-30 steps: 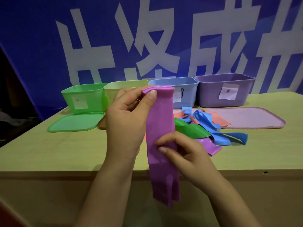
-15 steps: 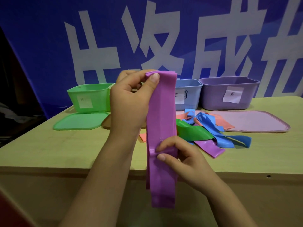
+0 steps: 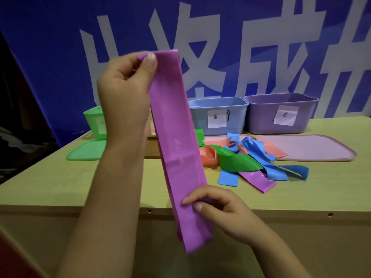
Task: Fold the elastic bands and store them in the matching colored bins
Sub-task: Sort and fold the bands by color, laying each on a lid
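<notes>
A long purple elastic band (image 3: 176, 141) hangs upright in front of me, doubled over. My left hand (image 3: 124, 91) pinches its top end between thumb and fingers. My right hand (image 3: 212, 205) pinches the band lower down, near its bottom end. Behind it on the table lies a loose pile of bands: green (image 3: 236, 161), blue (image 3: 259, 155), orange (image 3: 208, 155) and another purple one (image 3: 257, 180). At the back stand a purple bin (image 3: 267, 123), a blue bin (image 3: 198, 117) and a green bin (image 3: 92, 121); my left arm hides what stands between green and blue.
A pink lid (image 3: 313, 147) lies flat in front of the purple bin and a green lid (image 3: 86, 151) in front of the green bin. The wooden table's front edge (image 3: 301, 211) runs just beyond my right hand. A blue banner with white characters (image 3: 261, 47) fills the background.
My left hand has lifted the band's top end higher. My right hand has slid down the band toward its lower end, so the band hangs straighter.
</notes>
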Action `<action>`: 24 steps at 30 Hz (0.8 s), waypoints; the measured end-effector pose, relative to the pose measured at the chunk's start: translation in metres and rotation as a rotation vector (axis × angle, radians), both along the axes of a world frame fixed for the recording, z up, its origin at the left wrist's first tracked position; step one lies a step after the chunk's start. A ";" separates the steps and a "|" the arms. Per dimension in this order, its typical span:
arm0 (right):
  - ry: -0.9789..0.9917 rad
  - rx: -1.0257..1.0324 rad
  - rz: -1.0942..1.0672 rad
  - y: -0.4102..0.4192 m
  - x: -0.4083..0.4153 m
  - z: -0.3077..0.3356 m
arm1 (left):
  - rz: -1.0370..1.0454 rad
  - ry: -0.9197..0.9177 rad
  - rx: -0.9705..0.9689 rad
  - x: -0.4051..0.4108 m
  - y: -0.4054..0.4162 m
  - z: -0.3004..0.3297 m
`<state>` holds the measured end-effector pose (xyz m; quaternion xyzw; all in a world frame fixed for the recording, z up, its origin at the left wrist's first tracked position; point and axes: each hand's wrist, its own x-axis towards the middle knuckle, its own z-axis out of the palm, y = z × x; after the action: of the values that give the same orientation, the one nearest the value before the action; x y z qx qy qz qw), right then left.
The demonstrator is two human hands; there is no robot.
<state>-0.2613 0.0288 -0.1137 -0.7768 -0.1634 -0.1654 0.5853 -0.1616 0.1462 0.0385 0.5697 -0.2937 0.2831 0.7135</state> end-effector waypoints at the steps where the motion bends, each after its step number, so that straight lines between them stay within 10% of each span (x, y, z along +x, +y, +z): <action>1: 0.006 0.011 -0.008 0.000 0.001 -0.002 | -0.007 -0.016 0.030 0.000 0.001 0.003; 24: -0.171 -0.023 -0.234 0.024 0.022 0.005 | -0.293 0.020 -0.143 -0.029 -0.018 0.012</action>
<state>-0.2389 0.0529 -0.1090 -0.7804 -0.1229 -0.2960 0.5369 -0.1909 0.1286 0.0507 0.4712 -0.3457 0.1903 0.7888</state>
